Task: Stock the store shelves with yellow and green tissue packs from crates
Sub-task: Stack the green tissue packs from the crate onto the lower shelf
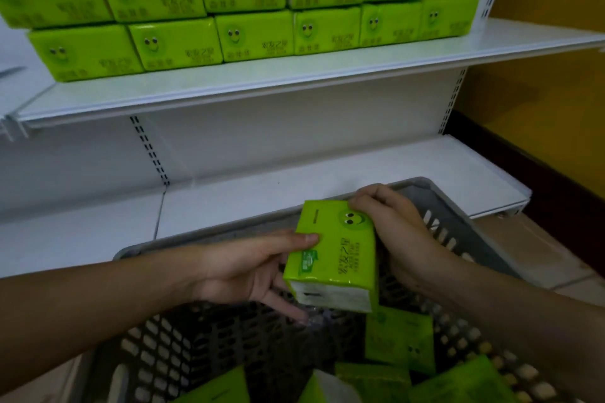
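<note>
A green tissue pack [337, 252] with a smiley face is held above the grey crate [183, 347], between both hands. My left hand [248, 268] grips its left side, thumb on top and fingers underneath. My right hand [393, 226] holds its far right edge, fingers curled over the top corner. Several more green packs [397, 339] lie loose in the crate's near right part. On the upper shelf [294, 82], green packs [255, 33] stand stacked in two rows.
The lower white shelf [327, 180] runs just behind the crate's far rim. A slotted upright [150, 150] divides the back panel. An orange wall with dark skirting [537, 147] stands at the right. Tiled floor shows beside the crate.
</note>
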